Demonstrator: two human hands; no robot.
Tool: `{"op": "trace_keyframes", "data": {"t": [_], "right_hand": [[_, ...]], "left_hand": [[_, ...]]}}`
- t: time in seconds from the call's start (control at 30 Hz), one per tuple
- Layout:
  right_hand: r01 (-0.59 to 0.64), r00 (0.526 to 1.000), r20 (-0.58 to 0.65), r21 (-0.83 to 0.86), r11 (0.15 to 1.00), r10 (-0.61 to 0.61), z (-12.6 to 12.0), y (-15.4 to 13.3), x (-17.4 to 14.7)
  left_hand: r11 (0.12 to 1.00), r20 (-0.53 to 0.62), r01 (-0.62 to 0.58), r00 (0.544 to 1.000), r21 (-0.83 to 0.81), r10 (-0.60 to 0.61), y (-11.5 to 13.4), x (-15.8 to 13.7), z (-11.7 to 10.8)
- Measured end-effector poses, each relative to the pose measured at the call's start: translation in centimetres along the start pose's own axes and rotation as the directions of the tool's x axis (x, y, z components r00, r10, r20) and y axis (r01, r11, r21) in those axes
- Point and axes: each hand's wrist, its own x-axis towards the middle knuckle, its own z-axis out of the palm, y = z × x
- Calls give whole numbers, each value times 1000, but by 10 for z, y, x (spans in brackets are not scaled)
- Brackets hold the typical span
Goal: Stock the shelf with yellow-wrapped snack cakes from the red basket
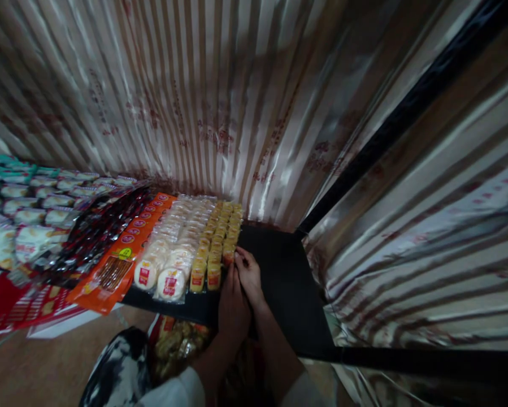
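Two hands at the near end of a row of yellow packets

Just right of the frame's middle, the right hand (249, 276) meets the near end of the rightmost row of yellow packets (228, 249), its thumb and forefinger bent in against the row; whether they pinch a packet cannot be told. The left hand (233, 302) lies just beside it, lower in the frame, its visible fingers close together and pointing up the frame; their tips are too dim to show whether they grip anything.

The packets stand in three rows on a black shelf (285, 282), whose bare part stretches right of the hands. To their left sit rows of round white packets (169, 282), then an orange bag (124, 249), dark red packets (105, 232) and, at the far left, white packets (29, 243) with teal ones (8, 169) behind.

Pleated sheeting (220, 113) closes off the back across the top and right. A black pole (389, 121) slants from the upper right down to the shelf's back corner. At the bottom, left of the forearms, a clear bag of goods (181, 345) sits below the shelf edge, near a black-and-white clad leg (122, 367).
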Motion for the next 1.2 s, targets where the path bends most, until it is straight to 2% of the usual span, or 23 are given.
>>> {"op": "trace_keyframes", "data": {"t": [0.13, 0.27, 0.37, 0.5, 0.7, 0.83, 0.93, 1.03, 1.13, 1.2], "right_hand": [[50, 999, 20, -30, 998, -49, -2, 2, 0], [69, 997, -43, -53, 996, -71, -8, 1, -6], [46, 996, -78, -57, 997, -50, -14, 1, -15], [2, 999, -36, -67, 998, -4, -25, 0, -32], [-42, 998, 37, -51, 998, 44, -32, -12, -56], [-80, 996, 29, 8, 997, 79, -27, -25, -86], [-78, 995, 60, 24, 997, 77, -19, -35, -122], [-19, 987, 157, -97, 995, 35, -8, -38, -161], [51, 947, 320, -224, 973, 24, 10, -28, -193], [53, 906, 415, -293, 955, 77, 23, -15, -209]], "left_hand": [[996, -58, -67, 996, 61, 71, -6, 1, 5], [993, -83, -78, 993, 92, 86, -9, -1, 9], [994, -96, -78, 992, 78, 86, -10, -3, 9], [994, -131, -101, 986, 42, 106, -10, -2, 6], [996, -97, -83, 992, -10, 82, 0, -5, -9], [994, -66, -102, 993, -49, 99, 3, -36, -32], [996, -48, -50, 998, -78, 47, -9, -74, -54], [998, -6, 19, 1000, -60, -20, -32, -107, -75], [973, 47, 186, 980, 138, -194, -61, -119, -92], [907, 92, 243, 952, 343, -290, -78, -117, -103]]}}
